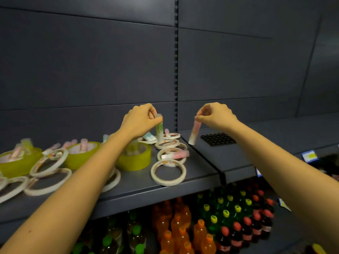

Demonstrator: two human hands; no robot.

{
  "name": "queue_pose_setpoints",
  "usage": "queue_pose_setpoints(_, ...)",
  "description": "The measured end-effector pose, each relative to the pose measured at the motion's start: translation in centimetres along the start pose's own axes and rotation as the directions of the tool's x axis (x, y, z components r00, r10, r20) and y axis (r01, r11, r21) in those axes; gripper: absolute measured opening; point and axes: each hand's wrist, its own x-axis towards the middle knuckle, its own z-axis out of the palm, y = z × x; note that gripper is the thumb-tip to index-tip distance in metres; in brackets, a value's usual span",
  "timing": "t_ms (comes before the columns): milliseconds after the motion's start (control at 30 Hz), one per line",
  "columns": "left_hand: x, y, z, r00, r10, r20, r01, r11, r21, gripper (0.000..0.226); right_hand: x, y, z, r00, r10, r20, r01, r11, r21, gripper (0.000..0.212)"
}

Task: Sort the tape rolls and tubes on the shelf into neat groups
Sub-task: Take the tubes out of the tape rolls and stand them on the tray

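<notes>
My left hand [139,119] pinches the top of a green tube [159,130], held upright over the white tape rolls [167,143] at the back of the shelf [198,173]. My right hand [214,116] pinches a pink tube [194,132] by its top, its lower end close above the right shelf panel. Several thin white tape rolls [168,172] and three wide yellow-green rolls [134,158] lie across the left panel. More pink and blue tubes lie on or inside the rolls, one pink tube [176,155] across a white roll.
A black studded mat [218,139] lies on the right panel just right of the pink tube. Dark back panels rise behind the shelf. Below it stand rows of orange, green and dark drink bottles [211,220]. Price tags [310,155] hang on the right shelf edge.
</notes>
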Motion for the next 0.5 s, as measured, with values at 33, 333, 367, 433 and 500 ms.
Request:
queue_pose_setpoints(33,0.0,1.0,1.0,1.000,-0.006,0.002,0.006,1.000,-0.015,0.016,0.0,1.3,-0.7,1.000,-0.003,-0.002,0.003,1.000,-0.009,0.007)
queue_pose_setpoints(333,0.8,7.6,9.0,0.997,-0.011,0.078,0.014,1.000,-0.027,0.017,1.6,11.1,-2.5,0.999,-0.030,-0.042,0.031,0.999,0.016,0.015)
queue_pose_setpoints(367,1.3,8.0,9.6,0.996,-0.006,0.088,0.008,1.000,-0.019,0.018,2.0,11.8,-2.3,0.999,-0.032,-0.041,0.033,0.999,0.014,0.016)
queue_pose_setpoints(433,2.4,8.7,10.7,0.994,-0.002,0.110,0.002,1.000,0.001,0.018,3.0,13.1,-2.1,0.999,-0.030,-0.040,0.031,0.999,0.013,0.015)
queue_pose_setpoints(500,3.7,9.2,11.7,0.991,0.009,0.134,-0.015,0.999,0.038,0.018,4.2,14.1,-1.9,0.999,-0.035,-0.038,0.035,0.999,0.009,0.016)
